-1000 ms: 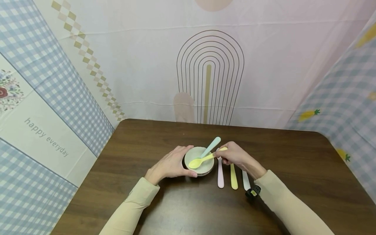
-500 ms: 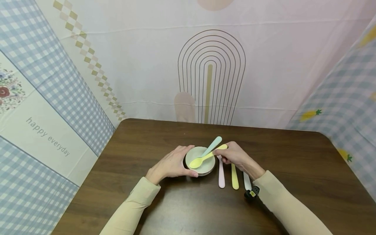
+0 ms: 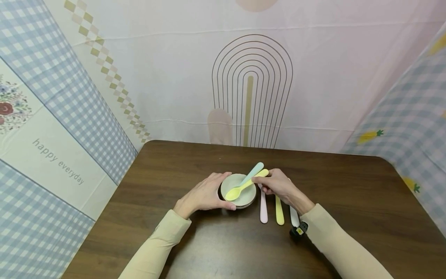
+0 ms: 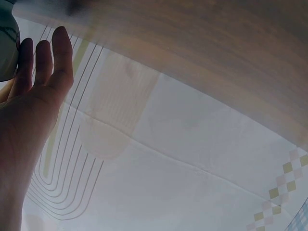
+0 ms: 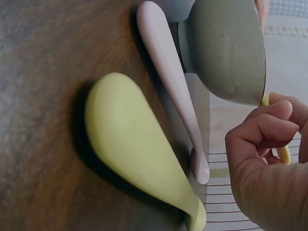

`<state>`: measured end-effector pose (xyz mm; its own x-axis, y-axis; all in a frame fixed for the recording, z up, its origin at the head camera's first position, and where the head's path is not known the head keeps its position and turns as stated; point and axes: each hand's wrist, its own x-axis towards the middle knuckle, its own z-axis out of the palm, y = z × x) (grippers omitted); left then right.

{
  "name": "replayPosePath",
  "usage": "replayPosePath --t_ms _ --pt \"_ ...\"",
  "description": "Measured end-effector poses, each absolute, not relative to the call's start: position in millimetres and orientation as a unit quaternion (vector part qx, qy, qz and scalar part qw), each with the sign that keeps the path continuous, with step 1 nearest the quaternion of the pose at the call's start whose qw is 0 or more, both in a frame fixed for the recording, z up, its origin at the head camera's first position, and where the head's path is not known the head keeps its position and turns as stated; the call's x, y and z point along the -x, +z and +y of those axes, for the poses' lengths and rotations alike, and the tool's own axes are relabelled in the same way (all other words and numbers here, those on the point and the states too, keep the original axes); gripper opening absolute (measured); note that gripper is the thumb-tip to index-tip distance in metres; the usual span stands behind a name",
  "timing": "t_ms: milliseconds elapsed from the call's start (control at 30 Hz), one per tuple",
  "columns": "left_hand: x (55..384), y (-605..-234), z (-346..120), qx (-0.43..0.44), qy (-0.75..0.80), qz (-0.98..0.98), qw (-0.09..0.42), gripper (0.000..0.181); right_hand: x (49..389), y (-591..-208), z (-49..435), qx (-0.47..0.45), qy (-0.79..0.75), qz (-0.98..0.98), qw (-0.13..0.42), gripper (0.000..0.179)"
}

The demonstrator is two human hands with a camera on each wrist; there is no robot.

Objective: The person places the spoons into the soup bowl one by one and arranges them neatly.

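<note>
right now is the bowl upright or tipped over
Upright: the right wrist view shows the bowl with its foot toward the table and rim away from it, while the left hand grips its side.

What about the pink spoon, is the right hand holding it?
No, the pink spoon lies on the table, while the right hand pinches a yellow spoon.

Round grey-green ceramic-looking bowl (image 5: 226, 53), softly glossy; slim pink plastic spoon (image 5: 168, 67), smooth, matt; brown wood-grain tabletop (image 3: 216, 248), satiny.
</note>
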<state>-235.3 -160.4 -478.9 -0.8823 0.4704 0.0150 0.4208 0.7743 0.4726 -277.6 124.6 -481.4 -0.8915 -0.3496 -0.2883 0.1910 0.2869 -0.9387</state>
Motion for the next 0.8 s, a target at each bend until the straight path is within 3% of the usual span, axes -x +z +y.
replayPosePath --t_ms 400,800 --pt "235.2 -479.6 -159.9 -0.234 0.236 0.942 0.053 0.115 270.8 -481.8 135.1 0.066 -0.592 0.765 0.243 0.03" --pt "235.7 -479.9 -161.0 -0.238 0.24 0.94 0.049 0.114 247.3 -466.5 151.9 0.065 -0.533 0.814 0.221 0.042"
